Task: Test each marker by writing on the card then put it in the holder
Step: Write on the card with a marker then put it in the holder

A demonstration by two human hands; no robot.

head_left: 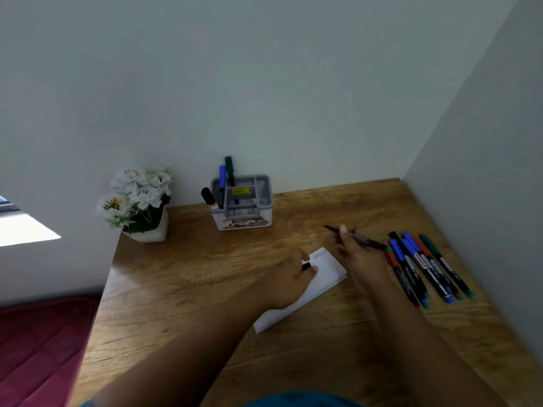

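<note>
A white card (323,273) lies on the wooden desk (191,274), with some writing at its far corner. My left hand (291,279) rests on the card and pinches a small black cap. My right hand (357,254) holds an uncapped black marker (363,238) just above the desk, right of the card, tip pointing left. A grey holder (242,211) stands by the back wall with a blue, a green and a thick black marker upright in it. Several capped markers (426,268) lie in a row at the right.
A white pot of white flowers (138,202) stands at the desk's back left corner. Walls close the desk at the back and right. A dark red mattress (38,348) lies below the desk's left edge.
</note>
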